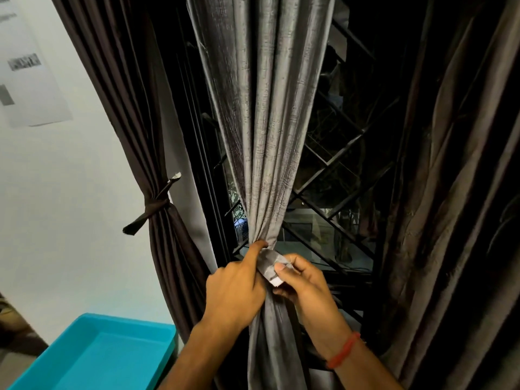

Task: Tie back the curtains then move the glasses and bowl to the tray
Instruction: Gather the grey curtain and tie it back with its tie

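Observation:
A grey curtain [264, 122] hangs in the middle, gathered into a bunch at waist height. My left hand [239, 285] grips the bunch from the left, its forefinger stretched across the gather. My right hand [301, 280] pinches the end of a grey tie-back strap [268, 266] between thumb and fingers. A dark brown curtain [126, 108] on the left is bound by a brown tie-back [153, 208]. Another dark curtain [455, 192] hangs loose on the right. A turquoise tray [98, 356] sits at the lower left. No glasses or bowl are in view.
Behind the curtains is a dark window with a black diagonal metal grille [337, 170]. A white wall [70, 206] with a paper sheet [28, 66] stands on the left.

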